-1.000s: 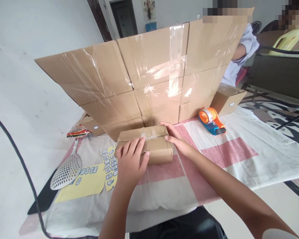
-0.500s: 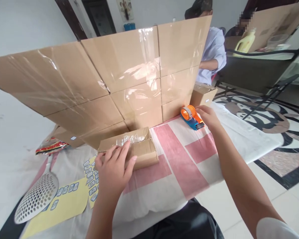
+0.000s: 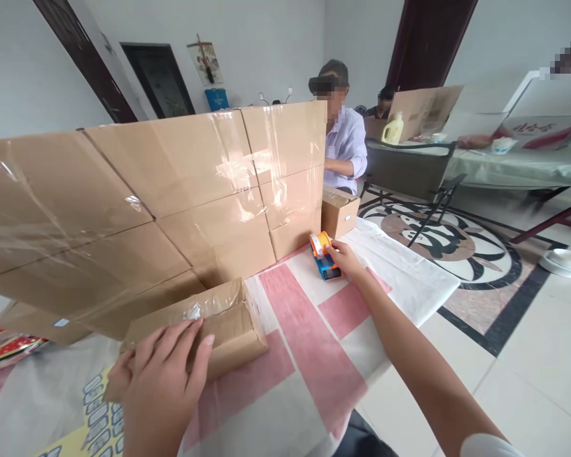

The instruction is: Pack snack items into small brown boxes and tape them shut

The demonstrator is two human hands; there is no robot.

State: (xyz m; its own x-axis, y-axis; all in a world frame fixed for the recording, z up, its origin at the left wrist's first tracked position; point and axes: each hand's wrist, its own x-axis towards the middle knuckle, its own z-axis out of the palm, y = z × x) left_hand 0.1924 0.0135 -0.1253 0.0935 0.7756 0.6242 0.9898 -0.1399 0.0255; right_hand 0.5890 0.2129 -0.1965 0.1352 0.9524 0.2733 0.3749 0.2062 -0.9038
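Observation:
My left hand (image 3: 164, 374) lies over the top of a small cardboard box (image 3: 235, 343), fingers stretched out and the thumb apart. Clear tape crosses the box's top, where it looks shiny and wrinkled. Farther right, my right hand (image 3: 345, 259) has its fingers closed on the near side of an orange and blue tape dispenser (image 3: 321, 244). The dispenser rests on the pink and white tablecloth (image 3: 295, 311), close to the foot of a tall cardboard partition (image 3: 209, 222). Part of my right fingers is hidden from view.
Another cardboard box (image 3: 340, 212) stands beyond the dispenser. Yellow label sheets (image 3: 95, 412) lie at the lower left, near a red patterned package (image 3: 9, 349). A person in a light shirt (image 3: 347, 143) sits behind the partition. A dark chair (image 3: 409, 171) stands to the right.
The view has swung right, so the box and partition appear farther left. My right fingers, beside the dispenser before, have closed on it. My left hand stays on the box.

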